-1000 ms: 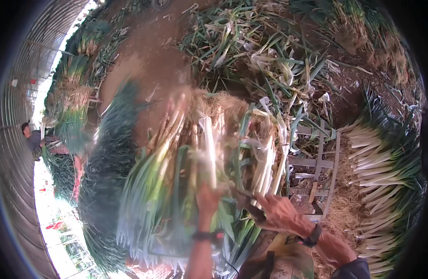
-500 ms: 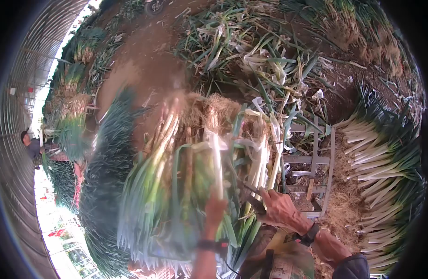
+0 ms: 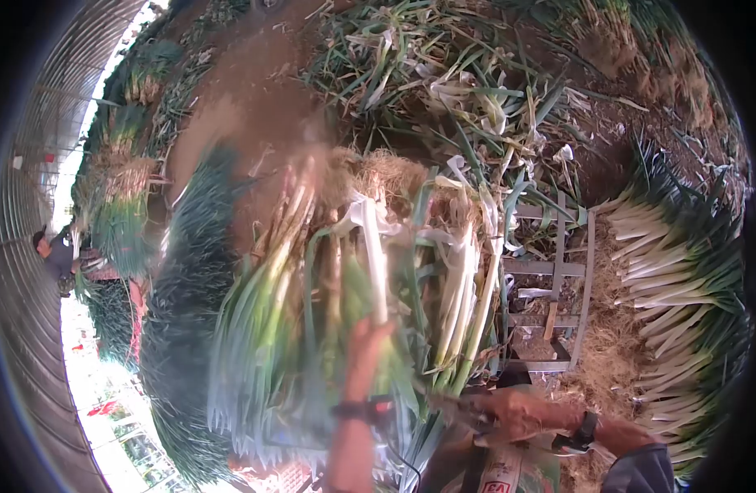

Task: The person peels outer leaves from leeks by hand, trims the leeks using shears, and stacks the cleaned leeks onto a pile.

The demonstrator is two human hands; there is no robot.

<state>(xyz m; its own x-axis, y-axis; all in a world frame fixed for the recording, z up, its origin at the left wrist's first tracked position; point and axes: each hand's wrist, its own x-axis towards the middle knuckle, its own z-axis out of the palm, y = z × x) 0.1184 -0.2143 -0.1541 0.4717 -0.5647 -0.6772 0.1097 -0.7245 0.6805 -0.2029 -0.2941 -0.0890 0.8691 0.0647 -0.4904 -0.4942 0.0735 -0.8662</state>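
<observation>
White-shafted, one leek (image 3: 375, 271) is lying over the middle of a leek pile (image 3: 271, 296), and the left hand (image 3: 365, 345) is grasping it at the lower end of its white part. At the pile's lower right edge, the right hand (image 3: 517, 415) is gripping a dark tool (image 3: 464, 411), its shape blurred. Just right of the pile, a metal frame (image 3: 557, 269) is resting; beyond it, a leek row (image 3: 657, 279) is pointing pale shafts toward the frame.

1 head-worn view faces forward and down.
</observation>
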